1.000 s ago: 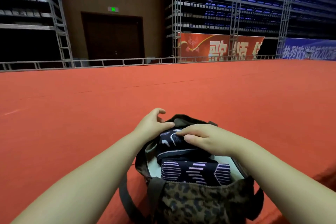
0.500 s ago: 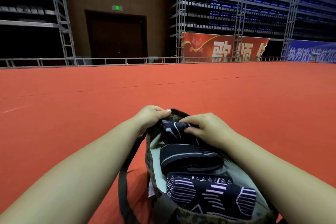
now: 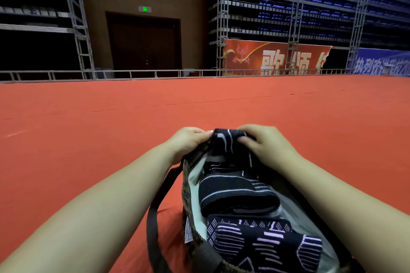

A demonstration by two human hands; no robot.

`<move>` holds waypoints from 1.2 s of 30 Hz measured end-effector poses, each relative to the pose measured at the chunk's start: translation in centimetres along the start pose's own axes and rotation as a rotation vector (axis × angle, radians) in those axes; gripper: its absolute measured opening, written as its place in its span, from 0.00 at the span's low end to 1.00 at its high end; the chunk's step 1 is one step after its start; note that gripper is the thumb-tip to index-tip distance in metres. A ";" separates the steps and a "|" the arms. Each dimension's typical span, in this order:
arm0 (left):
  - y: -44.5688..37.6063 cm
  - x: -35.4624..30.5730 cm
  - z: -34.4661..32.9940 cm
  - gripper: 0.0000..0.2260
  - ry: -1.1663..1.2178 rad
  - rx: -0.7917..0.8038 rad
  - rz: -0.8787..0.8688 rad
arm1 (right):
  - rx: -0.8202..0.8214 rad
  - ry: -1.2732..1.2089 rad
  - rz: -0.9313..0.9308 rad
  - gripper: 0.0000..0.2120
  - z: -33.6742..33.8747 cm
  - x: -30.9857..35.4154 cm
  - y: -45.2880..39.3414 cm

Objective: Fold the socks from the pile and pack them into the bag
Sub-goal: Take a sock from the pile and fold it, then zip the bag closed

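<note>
Now, in the head view, the bag (image 3: 190, 186) has swung wider open toward the camera than a second ago, and the folded sock (image 3: 228, 139) has ridden up to its far rim. The left hand (image 3: 188, 142) pinches that rim beside the sock; the right hand (image 3: 264, 146) curls over the sock's top, pressing it in. That looks like the last tuck of this piece. Two more folded socks (image 3: 235, 193) already lie inside against the pale lining. The dark strap (image 3: 155, 217) trails on the red floor (image 3: 88, 139). No pile shows; nothing blocks the opening.
</note>
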State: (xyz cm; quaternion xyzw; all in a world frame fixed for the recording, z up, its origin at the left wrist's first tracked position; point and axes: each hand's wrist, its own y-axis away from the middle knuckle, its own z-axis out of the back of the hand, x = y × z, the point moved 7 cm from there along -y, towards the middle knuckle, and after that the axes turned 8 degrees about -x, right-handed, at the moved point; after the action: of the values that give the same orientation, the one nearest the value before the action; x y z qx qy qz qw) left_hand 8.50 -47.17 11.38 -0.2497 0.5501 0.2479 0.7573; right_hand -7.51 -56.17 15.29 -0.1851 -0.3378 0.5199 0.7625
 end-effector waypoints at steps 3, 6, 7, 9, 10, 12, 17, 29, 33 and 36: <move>0.0 0.1 0.3 0.11 0.028 -0.004 0.017 | 0.086 0.140 0.180 0.12 -0.5 0.8 0.5; 0.2 0.5 0.5 0.12 0.046 0.029 0.059 | 0.412 0.015 0.129 0.13 -3.3 0.8 3.2; 0.2 0.6 0.5 0.12 0.042 0.031 0.063 | 0.518 -0.101 0.044 0.15 -3.7 0.7 4.0; 0.1 0.4 0.4 0.11 0.041 0.021 0.057 | 0.700 -0.260 -0.105 0.21 -3.8 0.9 5.2; 0.0 0.2 0.3 0.11 0.042 0.019 0.048 | 0.776 -0.279 -0.141 0.23 -3.8 1.0 5.6; 0.2 -0.2 0.1 0.11 0.030 0.009 0.029 | 0.881 -0.214 -0.139 0.26 -4.4 1.0 6.2; 1.1 -1.0 -0.4 0.12 -0.277 -0.019 -0.071 | 0.743 0.088 -0.162 0.49 -6.3 -0.5 4.9; 17.7 -3.4 -6.5 0.13 -0.751 0.463 -0.411 | 0.264 -0.344 -0.247 0.24 6.2 1.9 11.0; 17.3 -2.5 -6.4 0.08 -0.809 0.418 -0.347 | 0.482 -0.270 -0.351 0.24 6.2 1.3 16.3; 16.5 -2.3 -6.1 0.12 -0.717 0.291 -0.247 | 0.453 -0.335 -0.419 0.26 4.7 0.8 17.0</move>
State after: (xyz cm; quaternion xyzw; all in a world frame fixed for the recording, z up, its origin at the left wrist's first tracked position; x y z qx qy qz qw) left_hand -7.23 -38.94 10.18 -0.1020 0.2462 0.1461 0.9527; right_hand -22.03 -49.06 8.07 0.1501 -0.3650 0.4369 0.8083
